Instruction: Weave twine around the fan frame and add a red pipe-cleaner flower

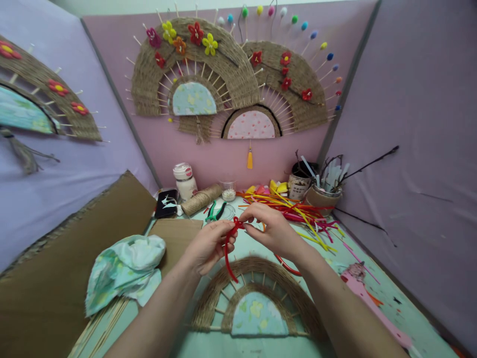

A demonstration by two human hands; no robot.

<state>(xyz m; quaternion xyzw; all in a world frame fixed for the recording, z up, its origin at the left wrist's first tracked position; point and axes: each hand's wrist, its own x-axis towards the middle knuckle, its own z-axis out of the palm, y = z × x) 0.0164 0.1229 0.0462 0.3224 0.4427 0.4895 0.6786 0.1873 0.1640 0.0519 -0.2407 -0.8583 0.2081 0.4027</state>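
A red pipe cleaner (228, 256) hangs in a curved tail below my hands, its upper end bent into small loops. My left hand (212, 243) pinches the looped part between thumb and fingertips. From the other side, my right hand (274, 228) grips the same loops with thumb and forefinger. Below them on the table lies a half-round fan of woven twine (208, 298), with a floral cloth (259, 315) at its centre. Another red curved piece (288, 266) shows partly behind my right forearm.
Loose coloured pipe cleaners (294, 206) lie at the back right, near a pot of twigs and glue sticks (324, 196). Green-handled pliers (215, 211), a twine roll (201, 200) and a white bottle (185, 181) stand behind. Crumpled cloth (124, 271) is left; a pink glue gun (376, 308) right.
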